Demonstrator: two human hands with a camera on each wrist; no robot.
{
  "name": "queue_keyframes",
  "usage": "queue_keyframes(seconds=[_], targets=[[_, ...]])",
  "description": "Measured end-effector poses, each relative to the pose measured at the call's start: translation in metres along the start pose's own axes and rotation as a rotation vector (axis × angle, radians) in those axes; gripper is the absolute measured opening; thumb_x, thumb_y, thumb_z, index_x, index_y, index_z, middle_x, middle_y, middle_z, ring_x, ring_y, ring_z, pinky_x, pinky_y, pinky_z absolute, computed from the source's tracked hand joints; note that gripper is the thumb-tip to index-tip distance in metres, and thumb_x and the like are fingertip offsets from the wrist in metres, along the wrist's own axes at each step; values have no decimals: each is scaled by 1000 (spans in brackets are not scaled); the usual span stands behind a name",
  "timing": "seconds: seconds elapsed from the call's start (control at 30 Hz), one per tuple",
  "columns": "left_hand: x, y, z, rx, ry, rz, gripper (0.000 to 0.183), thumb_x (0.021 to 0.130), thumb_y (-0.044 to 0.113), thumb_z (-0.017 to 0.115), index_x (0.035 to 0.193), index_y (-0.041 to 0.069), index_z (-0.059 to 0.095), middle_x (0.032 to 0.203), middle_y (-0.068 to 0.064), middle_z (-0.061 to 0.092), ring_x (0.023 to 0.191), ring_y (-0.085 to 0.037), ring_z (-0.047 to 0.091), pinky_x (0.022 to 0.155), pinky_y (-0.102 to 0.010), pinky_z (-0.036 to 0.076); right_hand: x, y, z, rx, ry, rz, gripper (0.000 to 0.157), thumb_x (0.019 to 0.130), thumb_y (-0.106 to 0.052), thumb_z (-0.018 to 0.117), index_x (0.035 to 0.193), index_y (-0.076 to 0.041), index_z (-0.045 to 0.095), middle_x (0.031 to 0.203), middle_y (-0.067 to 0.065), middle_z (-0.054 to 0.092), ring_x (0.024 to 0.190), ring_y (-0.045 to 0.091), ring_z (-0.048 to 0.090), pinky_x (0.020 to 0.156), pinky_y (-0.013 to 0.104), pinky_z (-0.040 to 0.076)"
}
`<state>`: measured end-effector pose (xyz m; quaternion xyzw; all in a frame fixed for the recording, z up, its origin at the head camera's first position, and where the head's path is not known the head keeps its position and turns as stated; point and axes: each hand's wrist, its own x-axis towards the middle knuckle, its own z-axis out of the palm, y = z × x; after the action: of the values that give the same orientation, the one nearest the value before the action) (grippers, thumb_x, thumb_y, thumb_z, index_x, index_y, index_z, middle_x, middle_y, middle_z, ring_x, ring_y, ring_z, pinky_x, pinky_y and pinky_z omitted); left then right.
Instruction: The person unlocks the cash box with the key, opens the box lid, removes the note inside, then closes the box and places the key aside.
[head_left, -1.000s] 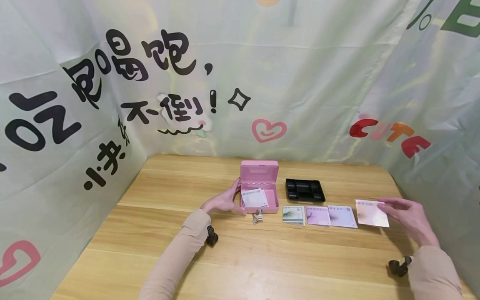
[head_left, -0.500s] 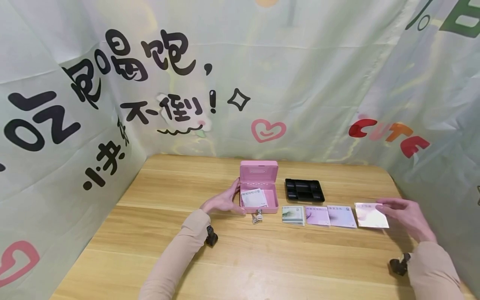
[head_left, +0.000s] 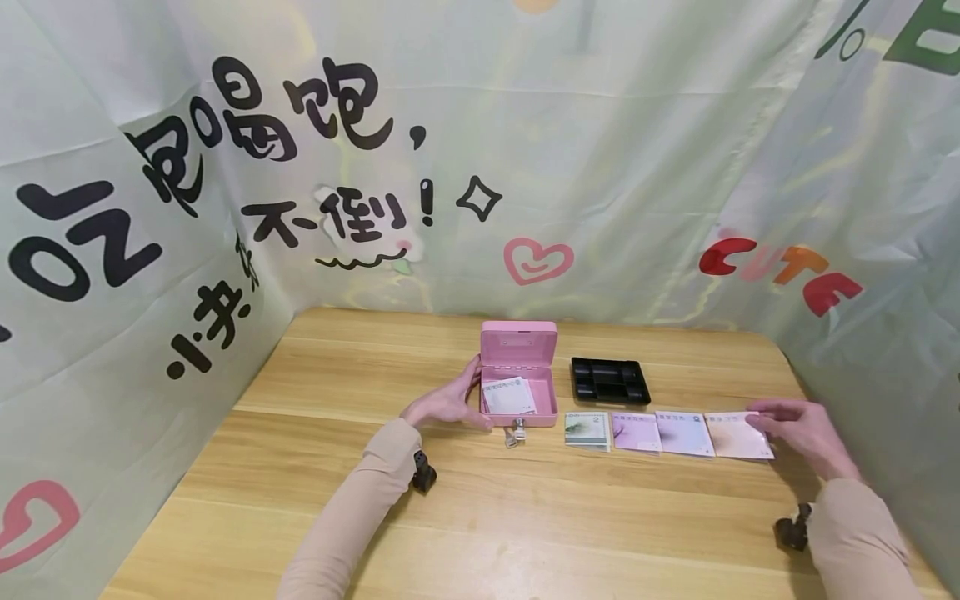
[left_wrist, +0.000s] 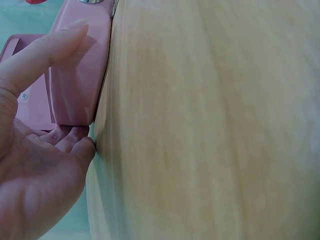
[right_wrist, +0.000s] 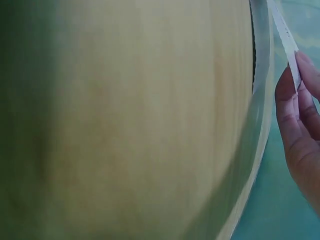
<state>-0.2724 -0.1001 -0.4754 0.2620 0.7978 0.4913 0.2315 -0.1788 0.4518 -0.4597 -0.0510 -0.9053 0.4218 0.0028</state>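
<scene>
A pink cash box [head_left: 548,398] stands with its lid raised, and a few pale banknotes [head_left: 508,395] lie inside. My left hand [head_left: 447,402] holds the box at its left side; in the left wrist view the thumb lies along the front and the fingers touch the side. My right hand [head_left: 804,429] pinches a pale orange-pink banknote [head_left: 735,435] by its right end, seen edge-on as a thin sheet [right_wrist: 287,42] in the right wrist view. That note sits at the right end of a row, beside a bluish-purple banknote [head_left: 684,433].
A pinkish-purple banknote [head_left: 636,432] and a small stack of green banknotes [head_left: 587,429] continue the row leftward. Behind them lies a black compartment tray [head_left: 609,382]. Small keys [head_left: 512,437] hang at the box's lock [head_left: 520,429]. Printed cloth [head_left: 630,167] encloses the wooden table [head_left: 480,525].
My right hand has moved slightly left and lowered its banknote, whose left edge now meets the bluish-purple one. My left hand stays on the cash box.
</scene>
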Motion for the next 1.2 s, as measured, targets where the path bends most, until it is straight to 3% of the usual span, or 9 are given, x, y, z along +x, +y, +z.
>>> queue_keyframes(seconds=[0.33,0.5,0.73,1.2], targets=[[0,2,1,20,16,-11,131,73,6,86,161,9,-11,170,-18,11,158,-34,14,130,-52,11,5,1,3,-54,1,3,44,95,-20,69,116,18,62,80,-29,65,74,-11,53,63,14,50],[0,0,0,14,16,-14,131,73,6,86,161,9,-11,170,-17,13,158,-32,15,131,-49,11,5,-1,4,-84,-4,3,45,95,-20,69,117,18,62,83,-18,71,74,-12,52,63,13,48],[1,0,1,24,16,1,131,73,6,86,161,6,-12,170,-19,11,157,-35,15,130,-52,11,6,-2,2,-104,-24,14,47,95,-23,69,117,18,62,82,-27,64,74,-12,52,63,12,48],[0,1,0,26,13,-28,131,74,9,86,161,9,-12,170,-17,8,158,-33,12,131,-52,9,6,0,4,-93,-11,-11,47,94,-20,71,118,19,61,82,-23,68,74,-11,54,62,13,49]])
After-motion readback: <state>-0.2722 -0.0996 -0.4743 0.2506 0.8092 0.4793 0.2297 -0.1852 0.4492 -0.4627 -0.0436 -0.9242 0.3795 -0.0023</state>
